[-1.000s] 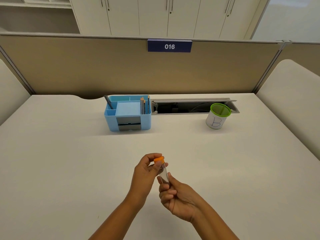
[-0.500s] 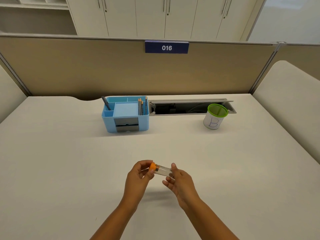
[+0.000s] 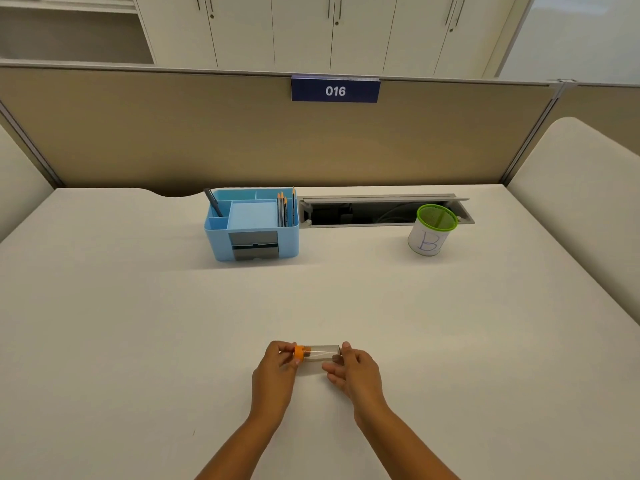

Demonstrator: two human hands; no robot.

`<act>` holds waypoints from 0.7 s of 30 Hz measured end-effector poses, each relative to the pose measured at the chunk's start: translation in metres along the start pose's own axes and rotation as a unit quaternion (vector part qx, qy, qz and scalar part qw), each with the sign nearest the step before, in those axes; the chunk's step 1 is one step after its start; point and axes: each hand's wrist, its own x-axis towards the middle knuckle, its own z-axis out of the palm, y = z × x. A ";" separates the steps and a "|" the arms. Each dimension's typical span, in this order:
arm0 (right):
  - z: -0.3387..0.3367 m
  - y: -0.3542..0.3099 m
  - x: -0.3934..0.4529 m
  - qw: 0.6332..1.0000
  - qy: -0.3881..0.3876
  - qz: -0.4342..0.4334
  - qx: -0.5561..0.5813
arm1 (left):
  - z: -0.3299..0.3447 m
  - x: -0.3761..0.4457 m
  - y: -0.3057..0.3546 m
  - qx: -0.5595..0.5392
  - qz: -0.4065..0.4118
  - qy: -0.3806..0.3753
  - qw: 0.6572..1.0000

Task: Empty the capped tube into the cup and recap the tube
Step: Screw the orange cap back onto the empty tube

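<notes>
A clear tube [image 3: 320, 354] with an orange cap [image 3: 299, 354] lies level between my two hands, low over the near middle of the white desk [image 3: 138, 323]. My left hand [image 3: 275, 372] pinches the cap end. The tube's other end sits in the fingertips of my right hand [image 3: 356, 370]. The cap is on the tube. I cannot make out what is inside. The cup [image 3: 431, 230], white with a green rim and a "B" drawn on it, stands upright at the far right, well away from both hands.
A blue desk organiser [image 3: 252, 225] with pens and pencils stands at the far middle. Behind the cup an open cable tray [image 3: 374, 211] is sunk into the desk. A beige partition [image 3: 242, 133] closes the far edge.
The tube has gone from nearly upright to lying level, and both hands have moved it a little farther from me. The cap stays on.
</notes>
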 end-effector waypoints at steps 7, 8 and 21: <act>-0.006 0.011 0.002 0.999 0.003 -0.016 -0.048 | -0.002 -0.001 -0.010 0.073 0.021 -0.003 0.997; -0.006 0.013 0.002 0.998 0.006 -0.022 -0.061 | -0.002 -0.002 -0.011 0.093 0.033 -0.002 0.995; -0.011 0.016 0.000 0.992 -0.009 -0.050 -0.120 | 0.001 -0.008 -0.024 0.174 0.047 0.005 0.984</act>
